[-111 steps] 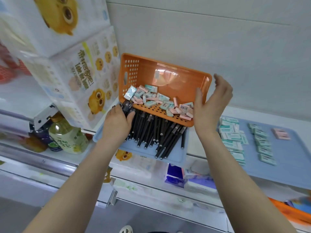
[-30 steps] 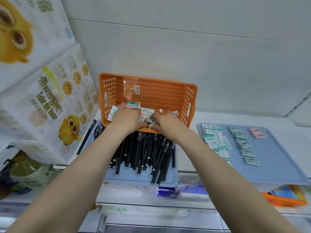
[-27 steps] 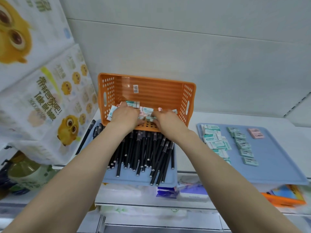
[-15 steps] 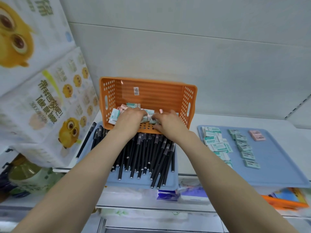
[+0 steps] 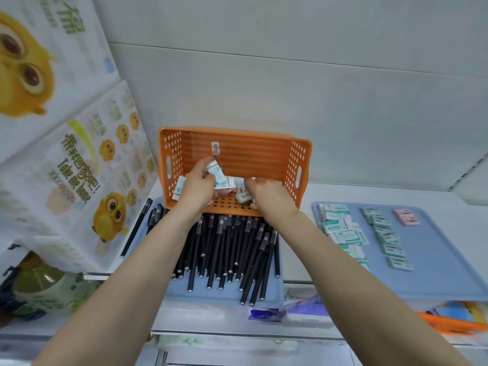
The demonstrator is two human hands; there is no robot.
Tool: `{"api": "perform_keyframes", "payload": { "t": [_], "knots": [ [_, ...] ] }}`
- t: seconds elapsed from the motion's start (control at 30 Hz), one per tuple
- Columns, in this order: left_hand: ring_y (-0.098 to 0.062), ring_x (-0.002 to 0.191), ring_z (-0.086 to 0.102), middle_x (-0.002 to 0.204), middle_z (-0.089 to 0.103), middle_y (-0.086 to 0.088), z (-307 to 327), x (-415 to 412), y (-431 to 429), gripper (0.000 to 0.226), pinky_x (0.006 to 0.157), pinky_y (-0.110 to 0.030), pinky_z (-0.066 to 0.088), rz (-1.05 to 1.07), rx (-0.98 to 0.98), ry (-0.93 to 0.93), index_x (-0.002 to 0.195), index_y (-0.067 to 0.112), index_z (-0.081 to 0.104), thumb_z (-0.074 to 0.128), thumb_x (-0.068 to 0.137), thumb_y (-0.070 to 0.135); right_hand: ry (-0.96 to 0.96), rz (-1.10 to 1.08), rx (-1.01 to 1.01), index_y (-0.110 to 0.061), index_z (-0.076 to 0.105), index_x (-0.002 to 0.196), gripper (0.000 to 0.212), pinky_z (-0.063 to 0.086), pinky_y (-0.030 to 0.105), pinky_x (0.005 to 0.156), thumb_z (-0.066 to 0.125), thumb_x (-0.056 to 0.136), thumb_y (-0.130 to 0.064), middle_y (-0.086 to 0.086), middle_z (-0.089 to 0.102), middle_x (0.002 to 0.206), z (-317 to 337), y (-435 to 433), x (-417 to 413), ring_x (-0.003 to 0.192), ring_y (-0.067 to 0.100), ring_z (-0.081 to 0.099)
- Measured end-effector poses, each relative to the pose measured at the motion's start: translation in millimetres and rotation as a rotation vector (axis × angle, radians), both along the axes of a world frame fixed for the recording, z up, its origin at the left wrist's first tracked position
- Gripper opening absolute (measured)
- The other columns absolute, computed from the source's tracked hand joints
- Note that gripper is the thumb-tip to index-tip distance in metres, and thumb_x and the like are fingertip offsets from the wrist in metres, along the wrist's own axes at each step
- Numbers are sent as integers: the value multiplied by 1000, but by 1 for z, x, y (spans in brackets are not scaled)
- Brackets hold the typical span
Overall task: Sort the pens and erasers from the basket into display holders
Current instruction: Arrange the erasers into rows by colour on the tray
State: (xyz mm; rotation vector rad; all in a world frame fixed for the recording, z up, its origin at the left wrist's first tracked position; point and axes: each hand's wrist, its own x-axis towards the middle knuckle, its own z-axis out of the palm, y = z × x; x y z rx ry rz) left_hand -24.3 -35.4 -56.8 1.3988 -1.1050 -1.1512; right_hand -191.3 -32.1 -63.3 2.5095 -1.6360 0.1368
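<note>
An orange perforated basket [image 5: 301, 165] lies tipped toward me on the shelf, with wrapped erasers [image 5: 232, 182] heaped at its lower edge. My left hand [image 5: 196, 188] is inside it and grips a handful of erasers, one teal-and-white eraser [image 5: 217, 173] sticking up between thumb and fingers. My right hand [image 5: 269, 192] is inside too, its fingers curled round an eraser [image 5: 242, 196]. Several black pens [image 5: 232, 249] lie fanned on a blue tray [image 5: 266, 302] below the basket.
A second blue tray [image 5: 446, 265] on the right carries rows of teal erasers [image 5: 343, 233] and one pink eraser [image 5: 406, 216]. Large tissue packs with yellow owl print [image 5: 68, 165] crowd the left. A bottle [image 5: 39, 286] stands on the lower shelf at left.
Both hands went from the basket's sides into the eraser pile. In the last half second my left hand has lifted with erasers gathered in it.
</note>
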Motion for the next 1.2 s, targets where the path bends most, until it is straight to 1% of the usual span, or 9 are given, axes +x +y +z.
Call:
{"api": "perform_keyframes", "payload": {
  "t": [0.13, 0.37, 0.53, 0.6, 0.73, 0.8, 0.9, 1.0, 1.2],
  "knots": [
    [-21, 86, 71, 124, 57, -13, -2, -4, -4, 27, 75, -32, 60, 29, 68, 192, 126, 17, 50, 48, 101, 11, -2, 29, 33, -18, 55, 130, 43, 44, 39, 82, 41, 101, -46, 12, 60, 118, -6, 2, -1, 103, 34, 56],
    [-14, 79, 70, 125, 56, -12, -2, -3, -1, 26, 65, -21, 58, -1, 44, 190, 114, 22, 50, 56, 96, 4, -247, -105, 80, -15, 71, 112, 25, 50, 37, 83, 52, 95, -12, 10, 67, 108, 2, -5, -5, 97, 29, 63],
    [-30, 102, 65, 130, 51, -15, 6, -3, 4, 37, 65, -24, 58, 1, 45, 240, 101, 27, 55, 48, 95, -8, -1192, -208, 133, -26, 71, 107, 21, 56, 33, 71, 58, 95, -14, -7, 71, 103, 14, 11, -7, 89, 11, 67],
    [-32, 104, 65, 132, 50, -17, 8, -7, 6, 27, 72, -29, 59, -1, 75, 314, 106, 23, 59, 47, 98, -1, -1419, -120, 159, -24, 68, 109, 22, 57, 32, 69, 56, 96, -10, -5, 71, 101, 24, 18, -4, 88, 12, 69],
    [-23, 96, 69, 109, 68, -14, 19, -24, 21, 29, 78, -37, 58, -146, 197, 609, 120, 8, 57, 46, 102, 28, -1312, 91, 179, -22, 59, 125, 32, 56, 37, 89, 50, 98, -6, -2, 69, 114, 35, 28, 2, 102, 17, 67],
    [-19, 95, 67, 112, 66, -11, 21, -33, 26, 29, 75, -33, 58, -175, 220, 652, 121, 7, 56, 49, 101, 27, -1342, 95, 209, -17, 57, 128, 32, 54, 37, 95, 46, 101, -6, -1, 65, 121, 35, 33, 3, 111, 13, 64],
    [-17, 85, 62, 111, 63, -13, 21, -39, 32, 24, 61, -24, 55, -115, 231, 617, 122, 9, 55, 52, 100, 19, -1549, 22, 260, -12, 57, 127, 30, 55, 30, 93, 41, 103, -6, 3, 65, 122, 38, 44, -2, 111, 14, 65],
    [-16, 77, 61, 106, 65, -12, 23, -43, 38, 10, 55, -20, 52, -66, 197, 560, 108, 18, 58, 52, 100, 18, -1739, -114, 259, -8, 60, 122, 25, 55, 20, 78, 46, 102, -7, 6, 70, 104, 39, 58, -12, 89, 13, 71],
    [-4, 63, 63, 88, 70, 2, 22, -66, 62, 16, 50, -17, 47, -197, 65, 288, 92, 28, 65, 51, 100, 23, -1788, -256, 194, -6, 67, 107, 15, 58, 25, 73, 62, 93, -2, 16, 73, 86, 28, 92, -46, 73, 17, 70]
  ]
}}
